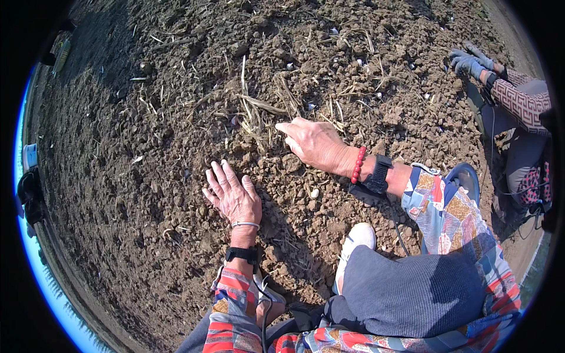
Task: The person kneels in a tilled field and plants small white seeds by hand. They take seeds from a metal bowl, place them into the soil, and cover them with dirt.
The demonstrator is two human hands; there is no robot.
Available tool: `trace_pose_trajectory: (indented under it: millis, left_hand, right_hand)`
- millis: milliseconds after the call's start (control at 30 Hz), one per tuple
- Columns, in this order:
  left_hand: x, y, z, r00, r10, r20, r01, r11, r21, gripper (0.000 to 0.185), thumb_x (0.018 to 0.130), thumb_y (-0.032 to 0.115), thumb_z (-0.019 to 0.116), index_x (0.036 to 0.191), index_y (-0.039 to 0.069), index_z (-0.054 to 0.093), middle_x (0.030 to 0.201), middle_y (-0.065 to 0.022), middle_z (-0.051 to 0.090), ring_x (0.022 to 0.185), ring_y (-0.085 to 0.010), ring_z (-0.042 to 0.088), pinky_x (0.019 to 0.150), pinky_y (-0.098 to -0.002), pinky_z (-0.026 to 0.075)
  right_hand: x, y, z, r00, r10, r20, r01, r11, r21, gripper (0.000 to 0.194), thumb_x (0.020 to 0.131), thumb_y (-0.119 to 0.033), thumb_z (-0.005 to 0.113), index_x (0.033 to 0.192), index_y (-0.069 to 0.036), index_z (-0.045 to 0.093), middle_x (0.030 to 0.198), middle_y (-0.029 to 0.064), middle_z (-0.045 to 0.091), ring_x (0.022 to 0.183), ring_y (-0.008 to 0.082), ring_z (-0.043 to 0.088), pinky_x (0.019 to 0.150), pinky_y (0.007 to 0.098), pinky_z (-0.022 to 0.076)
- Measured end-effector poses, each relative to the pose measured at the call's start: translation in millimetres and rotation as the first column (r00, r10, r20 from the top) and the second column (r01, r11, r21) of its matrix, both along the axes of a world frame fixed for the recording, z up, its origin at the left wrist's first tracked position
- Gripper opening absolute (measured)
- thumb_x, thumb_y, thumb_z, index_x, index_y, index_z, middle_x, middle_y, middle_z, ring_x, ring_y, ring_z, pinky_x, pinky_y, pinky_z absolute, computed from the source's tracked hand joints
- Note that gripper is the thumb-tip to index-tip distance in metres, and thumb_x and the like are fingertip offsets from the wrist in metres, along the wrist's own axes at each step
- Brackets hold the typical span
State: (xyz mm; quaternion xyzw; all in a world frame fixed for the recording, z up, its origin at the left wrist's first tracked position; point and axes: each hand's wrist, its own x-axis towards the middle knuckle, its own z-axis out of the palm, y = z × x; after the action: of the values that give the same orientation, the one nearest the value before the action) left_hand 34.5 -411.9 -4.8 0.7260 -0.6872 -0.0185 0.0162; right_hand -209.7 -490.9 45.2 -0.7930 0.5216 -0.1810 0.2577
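Observation:
My left hand (234,193) rests palm down on or just over the clumpy brown soil (176,247), its fingers apart and nothing seen in it. To its upper right, my right hand (315,143) points left beside a tuft of dry straw stalks (260,117); its fingers are bent, and the hand hides whether anything is between them. A small whitish clove-like piece (314,193) lies on the soil below my right hand. Other pale pieces are scattered farther up, such as one near the straw (290,66). A pinkish piece (234,120) lies left of the straw.
At the right a co-worker's gloved hands (472,61) are at the soil, and that person's legs are close by. A blue basin-like rim (465,176) shows beside my right sleeve. My white shoe (359,242) stands on the soil. A white bucket (30,156) is at the far left edge.

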Motion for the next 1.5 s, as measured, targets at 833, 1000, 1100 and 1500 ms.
trace_pose_trajectory:
  millis: [833, 1000, 1100, 1500]
  left_hand:
    - [-9.0, -5.3, 11.2, 0.975, 0.08, -0.208, -0.092, 0.994, -0.05, 0.063, 0.089, 0.029, 0.055, 0.149, 0.009, 0.046, 0.163, -0.0145, 0.033, 0.151, -0.0391, 0.025, 0.123, -0.0574, 0.012]
    - [-9.1, -5.6, 12.3, 0.975, 0.09, -0.202, -0.1, 0.994, -0.04, 0.063, 0.089, 0.029, 0.055, 0.148, 0.01, 0.047, 0.162, -0.0141, 0.035, 0.151, -0.038, 0.026, 0.123, -0.0568, 0.012]
    - [-9.8, -5.5, 11.7, 0.976, 0.09, -0.2, -0.101, 0.994, -0.046, 0.063, 0.089, 0.029, 0.055, 0.149, 0.01, 0.047, 0.162, -0.0139, 0.035, 0.151, -0.0374, 0.026, 0.123, -0.0561, 0.012]
    - [22.3, -48.9, 15.9, 0.943, 0.162, -0.289, -0.241, 0.934, -0.263, 0.077, 0.085, 0.01, 0.068, 0.155, 0.006, 0.035, 0.156, -0.0175, 0.041, 0.139, -0.0332, 0.043, 0.114, -0.0503, 0.032]
  right_hand:
    - [63.5, -150.9, -20.8, 0.949, 0.047, -0.312, -0.149, 0.938, -0.312, 0.017, 0.088, -0.01, 0.061, 0.104, -0.008, 0.066, 0.098, 0.0086, 0.062, 0.092, 0.0259, 0.068, 0.077, 0.0389, 0.0576]
    - [59.7, -161.3, -24.1, 0.936, 0.121, -0.33, -0.19, 0.964, -0.187, 0.035, 0.084, -0.009, 0.063, 0.119, -0.013, 0.066, 0.099, 0.0069, 0.062, 0.092, 0.0259, 0.068, 0.078, 0.0382, 0.0571]
    - [47.7, -161.9, -20.9, 0.95, 0.207, -0.234, -0.249, 0.954, -0.167, 0.032, 0.085, -0.011, 0.064, 0.117, -0.014, 0.067, 0.1, 0.0067, 0.062, 0.092, 0.0261, 0.068, 0.077, 0.0382, 0.0575]
    - [46.3, -110.2, -48.4, 1.0, 0.004, 0.031, 0.009, 0.911, -0.412, 0.049, 0.076, 0.001, 0.064, 0.122, -0.015, 0.067, 0.103, 0.005, 0.062, 0.094, 0.0256, 0.065, 0.081, 0.0385, 0.0579]
